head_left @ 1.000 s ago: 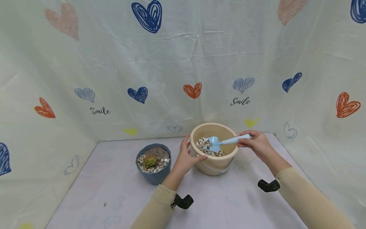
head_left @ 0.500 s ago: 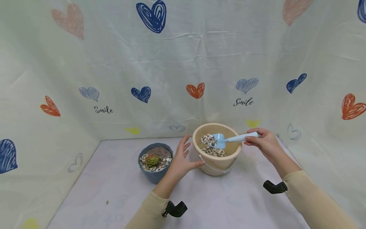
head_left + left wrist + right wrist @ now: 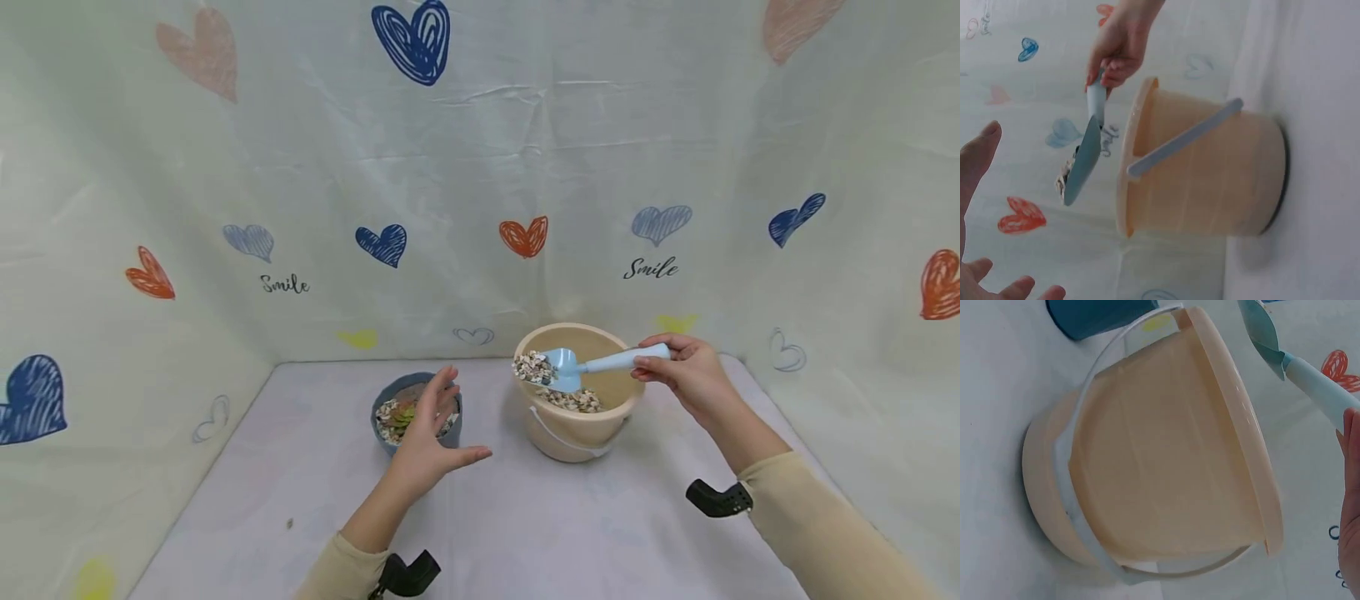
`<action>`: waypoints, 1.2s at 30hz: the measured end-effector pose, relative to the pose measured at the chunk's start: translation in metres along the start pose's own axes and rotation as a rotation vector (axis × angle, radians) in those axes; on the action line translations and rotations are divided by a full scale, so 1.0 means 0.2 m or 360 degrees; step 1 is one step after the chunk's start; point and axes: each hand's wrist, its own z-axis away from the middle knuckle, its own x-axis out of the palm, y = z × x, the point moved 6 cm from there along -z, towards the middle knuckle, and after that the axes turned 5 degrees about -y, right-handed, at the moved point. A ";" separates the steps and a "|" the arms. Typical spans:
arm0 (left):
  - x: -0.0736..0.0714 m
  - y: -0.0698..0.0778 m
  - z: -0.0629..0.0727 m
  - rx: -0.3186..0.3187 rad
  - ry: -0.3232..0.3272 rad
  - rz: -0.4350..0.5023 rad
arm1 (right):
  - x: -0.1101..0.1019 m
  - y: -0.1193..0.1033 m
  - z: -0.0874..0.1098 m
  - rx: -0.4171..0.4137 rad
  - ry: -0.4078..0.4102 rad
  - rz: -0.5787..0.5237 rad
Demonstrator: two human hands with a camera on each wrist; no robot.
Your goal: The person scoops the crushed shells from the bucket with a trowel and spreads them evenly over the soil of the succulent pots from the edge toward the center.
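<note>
- Left hand (image 3: 426,454): fingers apart, thumb spread wide, in front of the blue-grey pot (image 3: 452,437) in the head view.
- Right hand (image 3: 686,367): fingers and thumb clamped on the end of the light-blue shovel (image 3: 606,362).
- Shovel: above the beige bucket (image 3: 585,431), long axis running left to right, nearly level; blade points left, bearing gravel (image 3: 532,367).
- Bucket: upright, gravel inside, just right of centre on the pale table (image 3: 510,525).
- Behind: a whitish sheet (image 3: 465,158) printed with hearts and "Smile".
</note>
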 end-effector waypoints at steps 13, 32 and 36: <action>-0.43 -0.12 0.06 0.0043 0.0089 -0.0235 | 0.29 0.05 -0.07 0.0029 -0.0092 -0.0051; -0.64 -0.50 -0.07 -0.0157 -0.0708 -0.0093 | 0.53 0.17 -0.18 0.0134 -0.0048 -0.0044; -0.63 -0.54 -0.10 -0.0223 -0.0830 0.0015 | 0.58 0.19 -0.19 0.0142 -0.0085 -0.0039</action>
